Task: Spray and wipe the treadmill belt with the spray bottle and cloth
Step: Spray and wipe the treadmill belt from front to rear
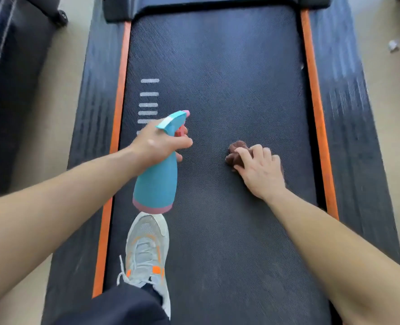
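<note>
The dark textured treadmill belt [217, 78] runs up the middle of the head view, edged by orange strips. My left hand [156, 146] grips a teal spray bottle [158, 184] with a pink base and pink trigger around its neck, held above the belt's left side with the nozzle pointing away from me. My right hand [257, 170] presses a bunched brown cloth [235, 152] onto the belt at centre right, fingers curled over it. Most of the cloth is hidden under the hand.
My foot in a grey and orange sneaker [147, 249] stands on the belt's lower left, just below the bottle. White stripe marks [149, 99] lie on the belt's left. The black motor cover [194, 5] closes the far end. Beige floor flanks both side rails.
</note>
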